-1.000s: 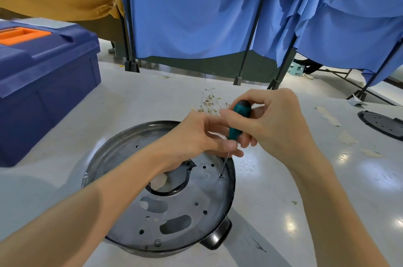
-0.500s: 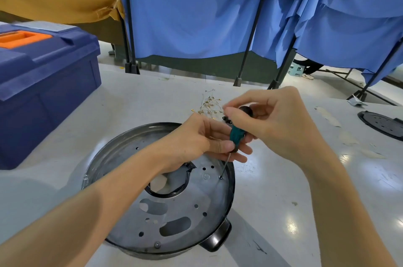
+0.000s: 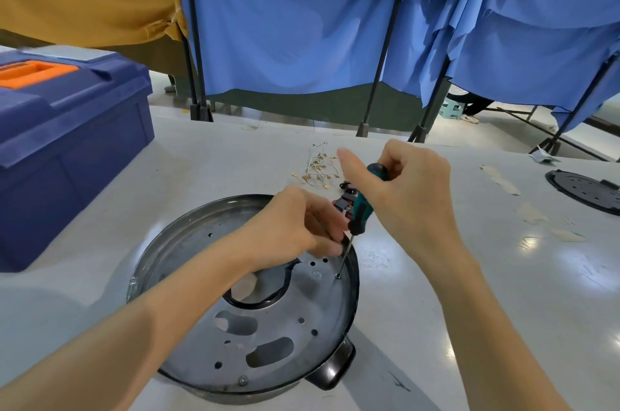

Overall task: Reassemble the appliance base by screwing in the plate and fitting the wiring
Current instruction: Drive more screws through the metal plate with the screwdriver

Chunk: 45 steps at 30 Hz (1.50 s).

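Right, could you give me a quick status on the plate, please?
Right hand on screwdriver, tip in screw at plate edge. Left hand steadying shaft. Nothing blocking.

A blue toolbox (image 3: 67, 128) sits at the table's (image 3: 503, 276) left; blue curtains (image 3: 302, 24) hang behind.

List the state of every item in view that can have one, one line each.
Screwdriver: tilted, tip in a screw hole near the plate's edge.
Right hand: gripping the screwdriver handle.
Left hand: fingers steadying the shaft, resting over the plate.
Metal plate: lying flat in the appliance base.
Front screw: seated in the plate.
Toolbox: lid closed.
Wiring bundle: loose on the table, not fitted.
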### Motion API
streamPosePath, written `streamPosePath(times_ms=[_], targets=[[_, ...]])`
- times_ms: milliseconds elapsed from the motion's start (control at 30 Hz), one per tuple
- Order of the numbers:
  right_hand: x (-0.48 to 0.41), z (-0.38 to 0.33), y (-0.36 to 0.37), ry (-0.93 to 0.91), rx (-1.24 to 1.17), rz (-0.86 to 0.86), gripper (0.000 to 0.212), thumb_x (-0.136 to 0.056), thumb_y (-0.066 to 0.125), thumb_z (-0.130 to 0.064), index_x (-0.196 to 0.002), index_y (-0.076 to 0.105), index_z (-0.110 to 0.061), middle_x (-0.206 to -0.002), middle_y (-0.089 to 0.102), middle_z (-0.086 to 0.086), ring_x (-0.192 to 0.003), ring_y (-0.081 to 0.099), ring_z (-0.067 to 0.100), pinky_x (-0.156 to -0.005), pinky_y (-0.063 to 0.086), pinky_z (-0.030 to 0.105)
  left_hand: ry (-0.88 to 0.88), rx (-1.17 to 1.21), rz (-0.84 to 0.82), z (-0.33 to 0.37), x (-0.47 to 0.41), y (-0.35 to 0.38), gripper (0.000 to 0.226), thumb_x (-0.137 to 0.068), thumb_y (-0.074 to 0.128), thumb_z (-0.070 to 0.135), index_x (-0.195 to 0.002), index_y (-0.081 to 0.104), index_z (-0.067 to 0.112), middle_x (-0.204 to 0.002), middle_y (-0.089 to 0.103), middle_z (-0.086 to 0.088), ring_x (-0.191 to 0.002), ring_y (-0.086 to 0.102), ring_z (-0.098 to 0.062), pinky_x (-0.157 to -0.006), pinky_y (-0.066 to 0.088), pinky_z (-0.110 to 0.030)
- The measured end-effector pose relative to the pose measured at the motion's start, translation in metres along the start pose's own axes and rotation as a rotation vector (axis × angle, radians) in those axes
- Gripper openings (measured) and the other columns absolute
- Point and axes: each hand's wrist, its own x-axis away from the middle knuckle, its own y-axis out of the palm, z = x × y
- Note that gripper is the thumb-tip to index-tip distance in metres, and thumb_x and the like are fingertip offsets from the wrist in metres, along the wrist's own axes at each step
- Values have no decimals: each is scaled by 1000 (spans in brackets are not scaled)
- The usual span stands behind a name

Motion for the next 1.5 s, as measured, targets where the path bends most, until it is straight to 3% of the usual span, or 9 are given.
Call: streamPosePath(times_ms=[67, 167, 400, 500, 667, 767, 967, 1333, 1500], targets=[[-5, 3, -8, 45, -53, 59, 61, -80, 70, -51, -56, 48, 1, -50, 48, 12, -54, 49, 33, -55, 48, 46, -16, -226, 23, -5, 3, 1, 21, -74, 81, 4, -87, 76, 20, -76, 73, 2, -68, 67, -6, -62, 51, -16], [-14, 8, -25, 124, -140, 161, 62, -81, 68, -54, -58, 52, 2, -55, 54, 20, -57, 56, 41, -56, 53, 46, -28, -436, 26, -12, 8, 4, 17, -72, 82, 17, -85, 77, 27, -74, 71, 9, -73, 63, -3, -73, 53, -29], [-27, 31, -54, 277, -483, 150, 26, -88, 62, -30, -73, 58, -8, -61, 70, 8, -52, 69, 29, -47, 54, 30, -2, -639, -20, -14, 9, 15, 19, -78, 78, 33, -97, 77, 32, -81, 61, 13, -83, 59, -9, -76, 49, -30], [-21, 42, -44, 349, -340, -53, 31, -86, 65, -20, -56, 57, -22, -49, 61, 4, -32, 50, 16, -36, 37, 18, 14, -659, -28, -12, 7, 19, 16, -80, 76, 32, -96, 76, 33, -81, 60, 14, -84, 58, -6, -72, 44, -26], [8, 50, -6, 443, -52, -648, 29, -87, 69, -35, -80, 65, -7, -50, 64, 6, -30, 27, 9, -33, 23, 16, 80, -761, -50, -10, 2, 25, 9, -86, 68, 27, -94, 73, 30, -95, 61, 11, -91, 55, -12, -73, 44, -31], [19, 51, 8, 427, 7, -833, 19, -86, 63, -22, -84, 68, -4, -42, 58, 1, -32, 28, 15, -37, 23, 19, 113, -849, -94, -9, 2, 27, 7, -92, 61, 26, -96, 66, 25, -102, 55, 10, -98, 54, -17, -79, 46, -40], [19, 54, 13, 413, 10, -843, 19, -81, 54, -13, -70, 62, 0, -45, 36, 9, -42, 30, 24, -50, 28, 36, 178, -833, -192, -9, 7, 25, 8, -100, 49, 22, -100, 52, 15, -105, 47, 2, -98, 47, -16, -84, 41, -34], [19, 59, 12, 439, -55, -884, 27, -83, 54, -18, -59, 62, -9, -38, 42, 8, -38, 28, 23, -51, 28, 36, 200, -859, -182, -10, 6, 27, 7, -101, 48, 16, -104, 53, 11, -106, 48, -1, -95, 46, -14, -85, 40, -31], [19, 60, 13, 450, -72, -864, 32, -83, 49, -12, -52, 58, -16, -43, 42, 13, -43, 30, 24, -48, 28, 30, 283, -1086, -201, -11, 8, 34, 17, -95, 45, -1, -107, 46, 11, -109, 44, -4, -97, 44, -18, -86, 42, -34]])
